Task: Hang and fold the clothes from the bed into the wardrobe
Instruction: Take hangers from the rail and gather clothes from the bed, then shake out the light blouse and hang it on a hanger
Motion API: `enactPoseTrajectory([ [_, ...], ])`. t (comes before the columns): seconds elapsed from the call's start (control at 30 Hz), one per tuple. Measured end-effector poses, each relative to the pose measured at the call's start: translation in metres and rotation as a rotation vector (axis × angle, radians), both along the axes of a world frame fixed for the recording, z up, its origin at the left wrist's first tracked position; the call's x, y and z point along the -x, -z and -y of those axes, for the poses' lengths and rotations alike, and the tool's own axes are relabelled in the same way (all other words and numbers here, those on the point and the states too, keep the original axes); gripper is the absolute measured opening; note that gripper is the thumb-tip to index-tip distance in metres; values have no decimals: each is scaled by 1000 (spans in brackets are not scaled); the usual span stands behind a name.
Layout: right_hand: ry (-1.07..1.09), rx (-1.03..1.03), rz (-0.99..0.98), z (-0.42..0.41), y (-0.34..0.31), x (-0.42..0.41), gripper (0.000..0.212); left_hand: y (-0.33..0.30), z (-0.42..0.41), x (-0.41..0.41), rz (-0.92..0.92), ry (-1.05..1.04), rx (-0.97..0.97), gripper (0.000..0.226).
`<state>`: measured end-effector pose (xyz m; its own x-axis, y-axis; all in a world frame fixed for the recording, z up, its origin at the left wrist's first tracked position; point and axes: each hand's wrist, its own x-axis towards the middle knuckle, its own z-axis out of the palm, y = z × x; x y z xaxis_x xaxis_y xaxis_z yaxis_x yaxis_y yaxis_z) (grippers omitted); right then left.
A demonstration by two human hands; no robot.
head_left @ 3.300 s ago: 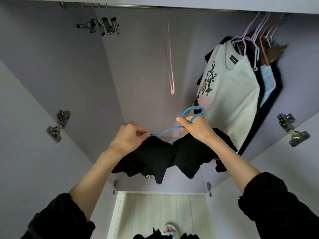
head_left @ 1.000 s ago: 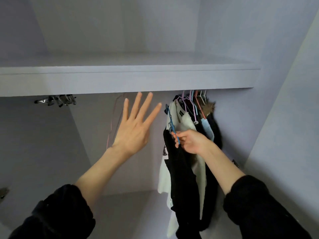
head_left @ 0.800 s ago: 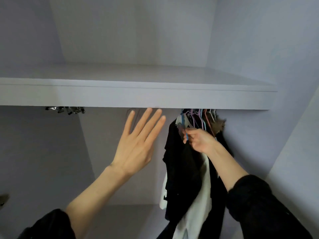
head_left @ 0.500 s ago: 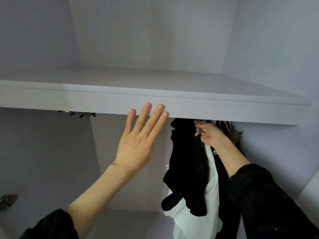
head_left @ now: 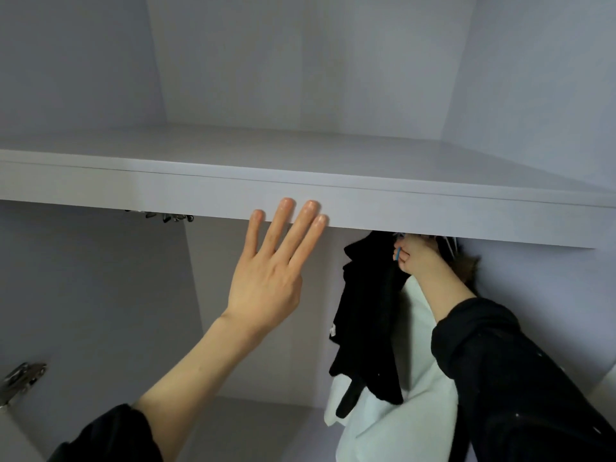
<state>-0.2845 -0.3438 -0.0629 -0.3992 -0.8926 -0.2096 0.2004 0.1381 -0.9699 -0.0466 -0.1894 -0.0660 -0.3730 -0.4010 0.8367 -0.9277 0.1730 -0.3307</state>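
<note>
Hanging is under way at right of centre: the right hand (head_left: 416, 258) is curled round a blue hanger (head_left: 397, 254) that carries a black garment (head_left: 370, 315), raised just under the shelf (head_left: 333, 208). The left hand (head_left: 266, 281) is spread flat, fingers straight, its fingertips (head_left: 286, 205) lying over the shelf's front edge; whether they touch it cannot be told.

Risks, as judged:
- The hook may miss the rail, since the shelf blocks sight of it. Letting go then would drop hanger and garment to the wardrobe floor.
- The garment hangs bunched and uneven. It may slide off the hanger if jolted.
- The hook may snag on neighbouring hangers (head_left: 448, 243), which sit crowded just right of the hand.
- The black garment lies against a white garment (head_left: 400, 425) and could drag it askew.

Not visible or unclear:
- The rail and the hanger's hook are hidden behind the shelf edge, so whether the hook is on the rail cannot be told.
- Only a small blue piece of the hanger shows between the fingers.
- Metal clips (head_left: 166, 216) under the shelf at centre left are mostly cut off.
- A hinge (head_left: 20, 378) sits at lower left.
- The bed and remaining clothes are out of frame.
</note>
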Motion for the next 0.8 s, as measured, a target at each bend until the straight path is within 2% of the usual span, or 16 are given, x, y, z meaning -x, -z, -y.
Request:
enactPoseTrajectory([
  [0.1,70,-74,-394,-17,2,-4,13,0,-4,-2,14,-18,-40,90],
  [0.17,167,-103,-654,-30,-2,4,30,-2,-7,-2,22,-32,-66,92],
  [0.23,204,-78,-765,-39,-4,10,30,-2,-9,-1,16,-39,-94,93],
  [0.3,159,-31,-835,-45,0,13,28,-3,-12,1,1,-50,-122,93],
  [0.47,6,181,-1011,-78,30,1,41,-5,-31,11,-98,-32,-251,84],
  [0.57,-89,290,-1150,-116,55,-20,46,21,-58,5,-164,-27,-361,78],
  [0.67,-187,390,-1082,-171,81,-54,47,61,-104,-13,-267,-73,-495,69],
  [0.8,-559,359,-979,-248,117,-114,45,120,-187,-53,-479,-145,-717,58],
])
